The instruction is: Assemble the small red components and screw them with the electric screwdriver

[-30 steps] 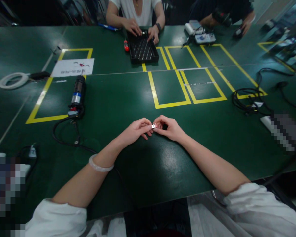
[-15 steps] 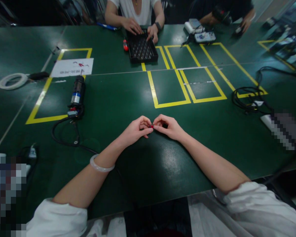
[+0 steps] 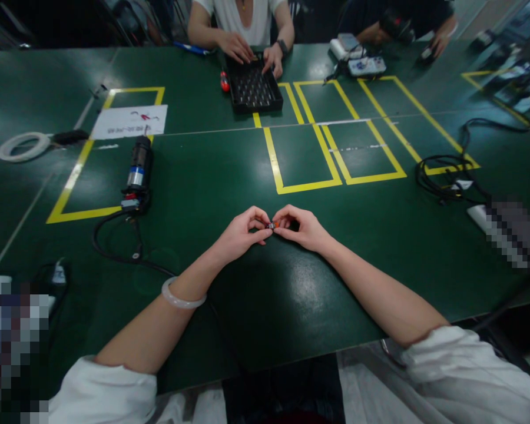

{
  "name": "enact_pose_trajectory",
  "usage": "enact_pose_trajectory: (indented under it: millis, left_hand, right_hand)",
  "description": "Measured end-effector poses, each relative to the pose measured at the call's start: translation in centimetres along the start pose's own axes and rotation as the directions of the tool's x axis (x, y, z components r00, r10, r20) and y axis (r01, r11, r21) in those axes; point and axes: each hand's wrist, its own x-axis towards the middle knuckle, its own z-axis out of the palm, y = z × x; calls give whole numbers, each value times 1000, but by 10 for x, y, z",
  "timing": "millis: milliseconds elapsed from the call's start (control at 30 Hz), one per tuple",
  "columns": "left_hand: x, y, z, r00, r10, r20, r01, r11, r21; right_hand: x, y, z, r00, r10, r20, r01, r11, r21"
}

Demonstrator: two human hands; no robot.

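Between my fingertips is a small red and dark part (image 3: 271,225), too tiny to name, with a pale or metallic spot on it. My left hand (image 3: 247,231) pinches it from the left with thumb and forefinger. From the right, my right hand (image 3: 303,228) pinches its orange-red end. The two hands nearly meet above the green table (image 3: 229,165), close to its front edge. Fingers cover most of the part.
A dark cylindrical tool (image 3: 139,162) with a cable lies to the left, near a white paper sheet (image 3: 128,122) and a white ring (image 3: 23,146). Opposite, a co-worker's hands are at a black tray (image 3: 256,88). Coiled black cable (image 3: 439,176) lies right.
My fingers have shifted slightly on the small part, and it appears turned: a pale spot and an orange-red end now show where mostly red showed before. Both arms stay nearly still.
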Motion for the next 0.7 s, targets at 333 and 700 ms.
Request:
enact_pose_trajectory:
  millis: [333, 700]
  left_hand:
    - [1, 2, 2, 1000, 9, -8, -9, 1000, 1]
    - [0, 0, 1, 998, -35, -49, 36, 999, 25]
  right_hand:
    - [0, 1, 0, 1000, -23, 1, 23, 1000, -12]
    - [-1, -2, 1, 1000, -9, -12, 9, 1000, -11]
